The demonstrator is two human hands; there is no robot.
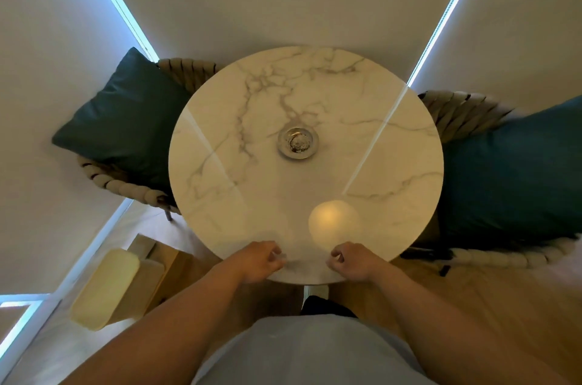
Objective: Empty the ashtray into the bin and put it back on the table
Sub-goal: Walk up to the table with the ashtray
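1. Ashtray (298, 143) is seen near the middle of the round desk (226, 120), with ash inside.
2. Left hand (259, 262) and right hand (352, 262) are rested at the desk's near edge, well apart from the ashtray; each grip is loosely curled and nothing is held.
3. No step is begun yet, it is judged.
4. A reach forward is called for next; the bin (105, 287) is placed left of the desk, on the floor.

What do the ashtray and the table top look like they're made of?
Ashtray: probably polished metal, since its silvery rim mirrors the light; glass isn't ruled out.
Table: marble or a marble-look laminate, white with grey veins, glossy enough to reflect a lamp.
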